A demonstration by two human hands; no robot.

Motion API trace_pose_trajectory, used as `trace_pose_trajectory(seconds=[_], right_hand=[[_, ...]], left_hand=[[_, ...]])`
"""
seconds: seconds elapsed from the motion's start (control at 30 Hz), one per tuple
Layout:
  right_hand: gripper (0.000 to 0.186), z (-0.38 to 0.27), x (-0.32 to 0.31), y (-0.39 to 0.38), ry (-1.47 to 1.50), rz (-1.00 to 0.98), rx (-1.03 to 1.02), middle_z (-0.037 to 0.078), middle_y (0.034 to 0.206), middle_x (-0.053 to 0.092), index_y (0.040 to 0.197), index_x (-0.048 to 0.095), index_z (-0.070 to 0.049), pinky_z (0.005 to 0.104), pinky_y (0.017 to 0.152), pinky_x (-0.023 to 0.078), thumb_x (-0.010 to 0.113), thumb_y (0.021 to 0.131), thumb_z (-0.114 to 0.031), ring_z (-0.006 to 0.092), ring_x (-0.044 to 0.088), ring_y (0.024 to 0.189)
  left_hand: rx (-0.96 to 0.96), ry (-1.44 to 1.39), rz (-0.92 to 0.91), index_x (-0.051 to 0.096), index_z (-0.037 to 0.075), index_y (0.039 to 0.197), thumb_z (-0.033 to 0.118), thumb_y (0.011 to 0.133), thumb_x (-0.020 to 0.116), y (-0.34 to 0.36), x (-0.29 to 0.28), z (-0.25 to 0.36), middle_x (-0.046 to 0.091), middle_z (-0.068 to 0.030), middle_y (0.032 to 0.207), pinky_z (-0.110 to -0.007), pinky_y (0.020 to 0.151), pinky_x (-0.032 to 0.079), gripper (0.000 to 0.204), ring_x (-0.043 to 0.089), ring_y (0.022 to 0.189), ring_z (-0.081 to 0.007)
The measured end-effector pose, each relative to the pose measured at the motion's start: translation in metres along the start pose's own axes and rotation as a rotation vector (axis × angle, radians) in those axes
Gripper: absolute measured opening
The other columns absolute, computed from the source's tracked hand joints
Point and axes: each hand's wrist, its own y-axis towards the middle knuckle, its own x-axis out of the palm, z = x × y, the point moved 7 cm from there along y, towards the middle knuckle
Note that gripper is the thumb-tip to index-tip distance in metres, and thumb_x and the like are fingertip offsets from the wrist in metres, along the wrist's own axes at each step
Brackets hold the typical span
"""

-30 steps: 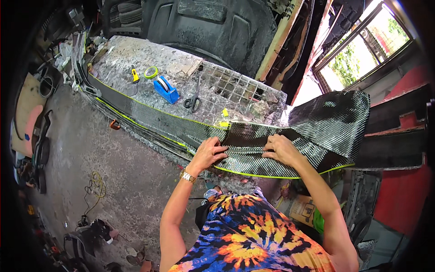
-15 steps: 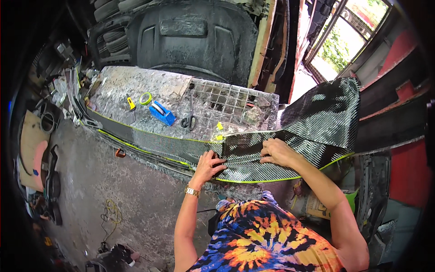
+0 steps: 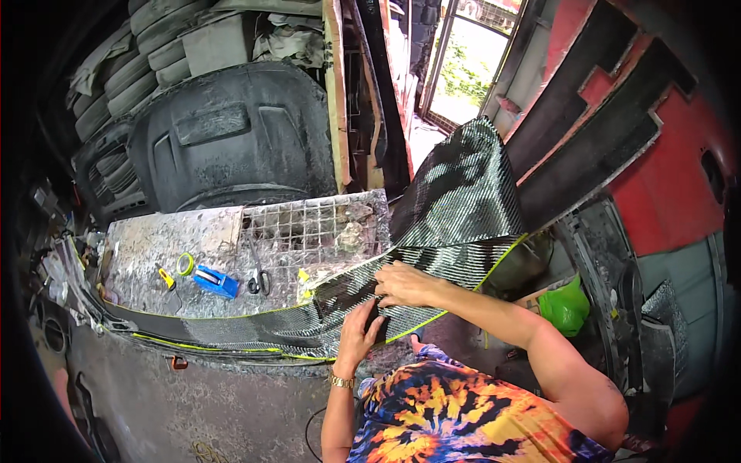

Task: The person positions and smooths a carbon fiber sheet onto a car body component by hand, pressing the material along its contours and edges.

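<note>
We press our left hand [image 3: 357, 333] flat, fingers spread, on the shiny woven cloth [image 3: 455, 224] that lies over the bench [image 3: 162, 239]. Our right hand [image 3: 405, 284] lies on it too, fingers bent, gripping nothing. Scissors [image 3: 257, 274] and tape [image 3: 185, 264] sit well apart.

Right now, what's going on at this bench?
A person presses both hands flat on a sheet of woven carbon-fibre cloth laid over a long mould edged with yellow-green tape. The left hand is at the near edge, the right hand just above. Scissors, a blue tool and a tape roll lie untouched to the left.
</note>
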Motion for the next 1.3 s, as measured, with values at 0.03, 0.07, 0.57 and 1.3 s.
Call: trace_pose_trajectory(seconds=[0.03, 0.07, 0.57, 1.3], right_hand=[[0.029, -0.001, -0.016, -0.012, 0.029, 0.154, 0.002, 0.007, 0.094, 0.059, 0.099, 0.072, -0.009, 0.0403, 0.084, 0.043, 0.072, 0.085, -0.035, 0.0243, 0.056, 0.098], [0.031, -0.007, -0.038, -0.026, 0.052, 0.305, -0.003, 0.007, 0.094, 0.058, 0.104, 0.072, -0.009, 0.0401, 0.084, 0.043, 0.072, 0.086, -0.034, 0.0243, 0.056, 0.097], [0.044, 0.059, -0.276, -0.189, -0.221, 0.916, 0.729, 0.017, 0.124, 0.064, 0.123, 0.064, -0.002, 0.0389, 0.100, 0.047, 0.072, 0.089, -0.029, 0.0327, 0.060, 0.119], [0.072, 0.037, -0.169, -0.120, -0.829, 0.112, 0.424, 0.009, 0.161, 0.028, 0.146, 0.046, -0.014, 0.0526, 0.122, 0.018, 0.072, 0.080, -0.023, 0.0273, 0.025, 0.149]], left_hand=[[0.016, 0.014, -0.005, 0.057, 0.002, 0.134, 0.023, 0.092, 0.068, 0.002, 0.004, 0.002, 0.062, -0.0199, 0.128, -0.043, 0.103, 0.043, 0.048, 0.058, 0.118, -0.0365], [0.031, 0.028, -0.002, 0.056, 0.001, 0.135, 0.023, 0.092, 0.067, 0.003, 0.006, 0.005, 0.061, -0.0204, 0.130, -0.043, 0.103, 0.044, 0.049, 0.058, 0.119, -0.0366], [0.190, -0.078, -0.151, 0.048, -0.002, 0.142, 0.026, 0.100, 0.056, 0.071, 0.050, 0.063, 0.052, -0.0222, 0.144, -0.042, 0.111, 0.039, 0.052, 0.050, 0.132, -0.0377], [0.216, -0.097, -0.115, 0.042, -0.004, 0.146, 0.032, 0.097, 0.061, 0.095, 0.073, 0.073, 0.045, -0.0242, 0.149, -0.039, 0.114, 0.036, 0.064, 0.045, 0.138, -0.0358]])
